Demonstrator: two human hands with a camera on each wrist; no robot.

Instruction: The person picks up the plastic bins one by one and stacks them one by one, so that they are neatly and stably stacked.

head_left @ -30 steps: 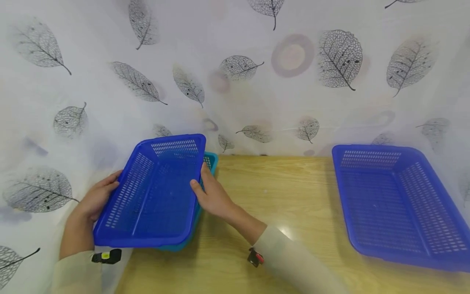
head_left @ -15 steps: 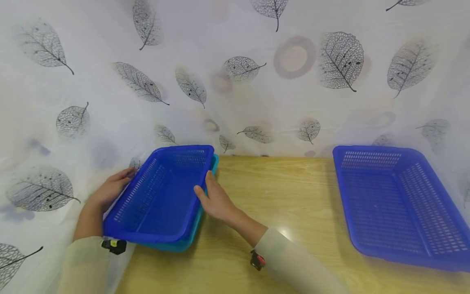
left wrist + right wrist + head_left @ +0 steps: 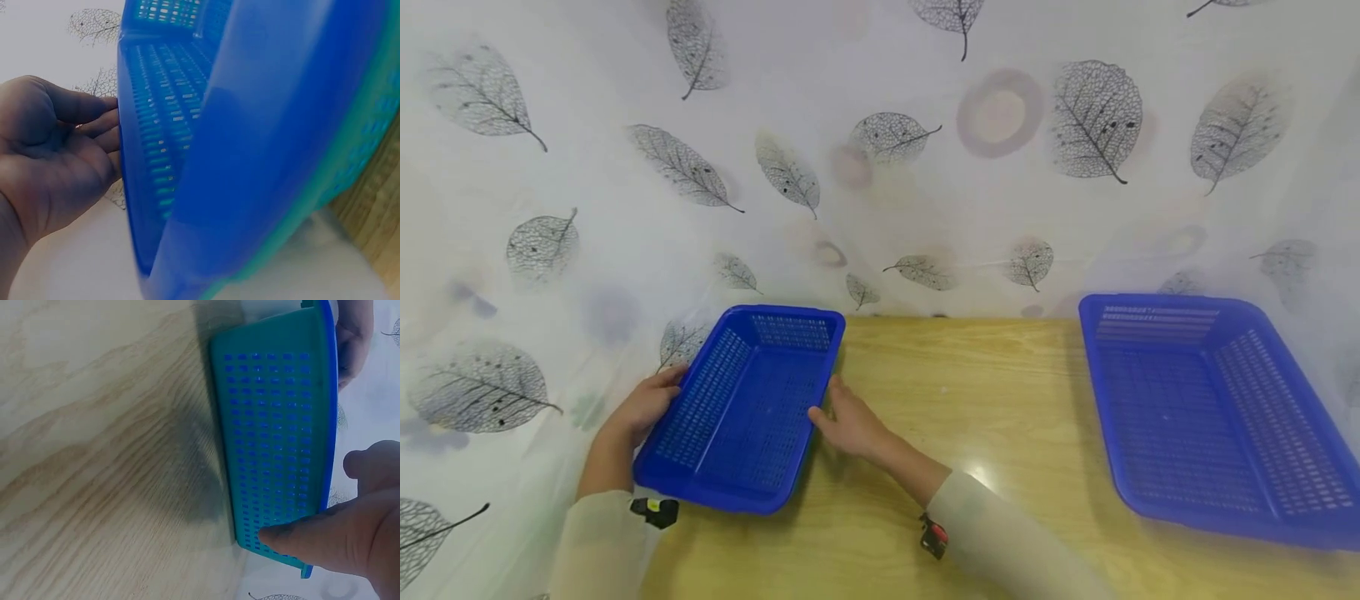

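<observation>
A blue slotted plastic basket [image 3: 760, 408] sits nested in a teal basket [image 3: 269, 339] of similar shape, on the left part of the table. In the head view the blue one hides the teal one; both wrist views show teal beneath the blue rim. My left hand [image 3: 643, 408] is at the outer left rim, its fingertips touching the edge in the left wrist view. On the other side, my right hand [image 3: 853, 427] lies along the right wall. Its straight finger rests against the teal side in the right wrist view, and the thumb stands above the rim.
Another blue slotted basket [image 3: 1180, 425] stands at the right of the wooden table [image 3: 970, 383]. A white sheet [image 3: 865, 58] printed with leaves hangs behind the table and along its left side. Small dark devices are worn on both wrists.
The blue basket has come down and slightly right, from tilted above the teal basket to nested in it. Both hands moved with it, and the right thumb has lifted off the rim.
</observation>
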